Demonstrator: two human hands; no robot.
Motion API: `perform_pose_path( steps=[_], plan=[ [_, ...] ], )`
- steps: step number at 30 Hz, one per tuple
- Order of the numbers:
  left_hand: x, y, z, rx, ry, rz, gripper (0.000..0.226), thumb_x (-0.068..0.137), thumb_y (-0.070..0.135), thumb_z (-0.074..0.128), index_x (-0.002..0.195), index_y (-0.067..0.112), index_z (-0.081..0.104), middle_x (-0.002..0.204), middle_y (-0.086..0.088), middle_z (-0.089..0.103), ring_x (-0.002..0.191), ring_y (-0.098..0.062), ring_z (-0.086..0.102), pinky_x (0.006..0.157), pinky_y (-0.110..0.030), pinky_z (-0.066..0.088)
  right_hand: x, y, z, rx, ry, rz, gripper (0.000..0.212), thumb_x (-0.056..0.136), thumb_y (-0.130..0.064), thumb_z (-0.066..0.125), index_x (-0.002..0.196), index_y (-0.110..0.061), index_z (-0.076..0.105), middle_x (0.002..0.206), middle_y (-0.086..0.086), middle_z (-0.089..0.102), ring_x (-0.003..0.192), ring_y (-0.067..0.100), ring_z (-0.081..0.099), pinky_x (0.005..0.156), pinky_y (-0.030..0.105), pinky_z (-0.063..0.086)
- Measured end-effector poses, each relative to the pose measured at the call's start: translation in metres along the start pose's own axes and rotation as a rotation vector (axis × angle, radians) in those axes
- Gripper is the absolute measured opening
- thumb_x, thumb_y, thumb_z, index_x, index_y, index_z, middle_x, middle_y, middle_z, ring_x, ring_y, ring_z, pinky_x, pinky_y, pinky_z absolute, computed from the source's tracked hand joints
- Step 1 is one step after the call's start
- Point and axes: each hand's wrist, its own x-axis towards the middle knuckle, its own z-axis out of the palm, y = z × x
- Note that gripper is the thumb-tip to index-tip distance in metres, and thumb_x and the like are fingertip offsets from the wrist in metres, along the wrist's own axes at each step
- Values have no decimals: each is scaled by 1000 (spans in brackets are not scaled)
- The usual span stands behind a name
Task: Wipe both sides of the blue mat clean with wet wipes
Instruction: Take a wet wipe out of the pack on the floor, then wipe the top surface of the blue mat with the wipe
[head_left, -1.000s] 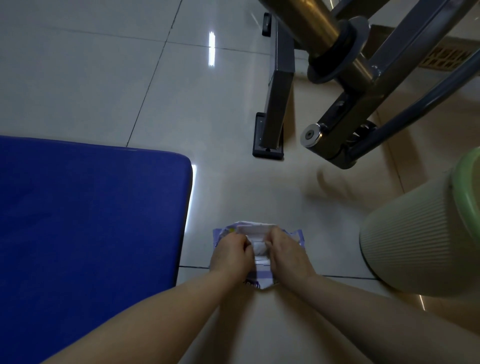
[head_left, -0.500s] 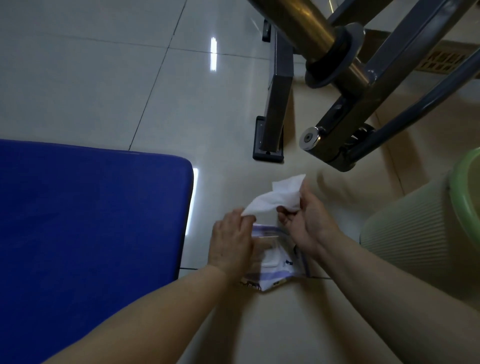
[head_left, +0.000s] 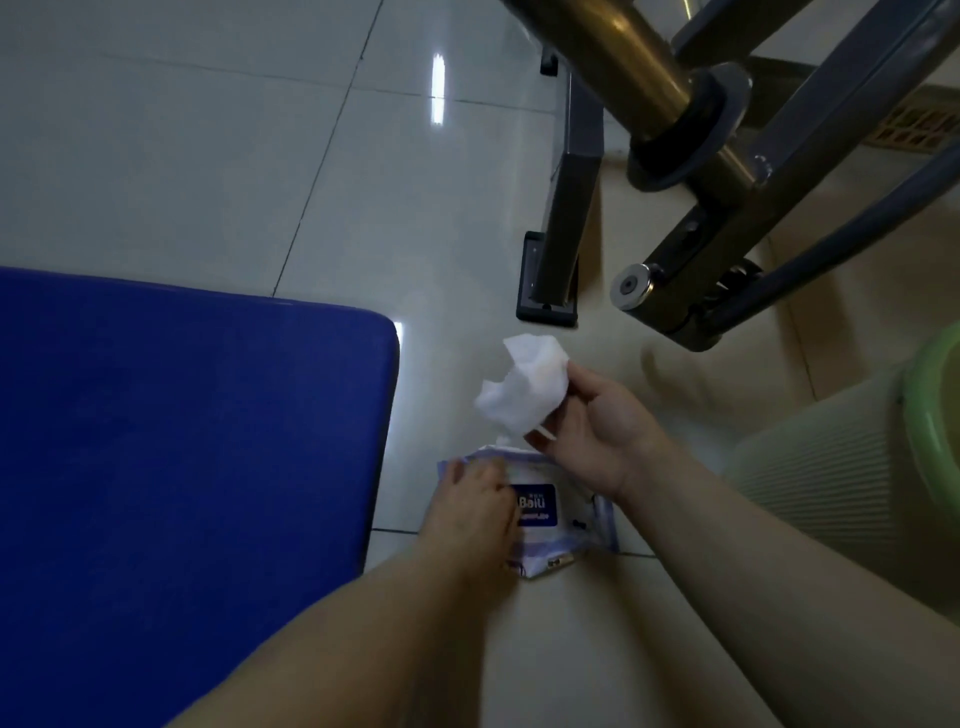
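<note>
Far left and near left: blue mat (head_left: 182, 457), flat on the tiled floor (head_left: 208, 156), filling that whole side. Long way of the mat hard to tell, with its left and near ends cut off by the edge of the view. Only its right edge and rounded far right corner showing.

Next, just right of the mat edge: left hand (head_left: 475, 512), palm down, fingers lying on the wipes pack (head_left: 550, 514) and pressing it to the floor. Curled round nothing.

Right of that and a bit farther: right hand (head_left: 592, 421), raised over the pack, fingers and thumb pinching a white wet wipe (head_left: 522, 389). Wipe bunched up, hanging free, with its low tip very close to the pack opening; pulled fully clear or not, hard to tell.

So: mat to the left of both hands, left hand nearer to it, but wipe in the right hand. Probably a reach leftward across the pack to begin wiping the top side.

Far right: metal frame (head_left: 727, 218) and a pale ribbed bin (head_left: 831, 478).
</note>
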Motion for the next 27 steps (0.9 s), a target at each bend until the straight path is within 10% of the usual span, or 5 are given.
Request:
perform_pose_path(
  steps=[3, 7, 13, 19, 27],
  plan=[
    [-19, -13, -35, -183, 194, -136, 46, 82, 43, 67, 120, 22, 53, 114, 2, 52, 109, -19, 49, 95, -29, 35, -25, -1, 29, -28, -54, 43, 63, 83, -49, 55, 132, -10, 51, 127, 21, 59, 118, 38, 54, 99, 53, 42],
    [-67, -28, -93, -412, 434, -349, 14, 84, 11, 62, 97, 6, 64, 102, -11, 58, 87, -32, 54, 68, -34, 37, -76, 1, 90, -222, -10, -62, 39, 86, -3, 57, 124, -7, 51, 119, 20, 60, 106, 33, 60, 84, 45, 53],
    [-190, -34, -202, -692, 707, -598, 22, 89, 0, 51, 105, 7, 65, 105, 0, 53, 87, -16, 50, 68, -27, 37, -196, 17, 207, -493, -120, -129, 20, 98, -7, 44, 99, -21, 59, 94, 8, 69, 67, 13, 69, 50, 27, 52],
    [-372, -4, -268, -863, 721, -898, 23, 91, 0, 48, 95, 16, 63, 93, 9, 50, 73, -2, 48, 60, -11, 33, -338, 62, 288, -407, -260, 227, 36, 93, 9, 33, 112, -6, 59, 107, 15, 69, 97, 25, 67, 80, 37, 57],
    [-634, 70, -311, -827, 660, -1168, 14, 88, 7, 46, 75, 11, 48, 70, -2, 48, 62, -21, 45, 52, -42, 38, -535, 198, 361, -924, -499, 303, 32, 88, 13, 41, 97, -2, 67, 92, 12, 73, 79, 21, 72, 61, 26, 58]
  ],
)
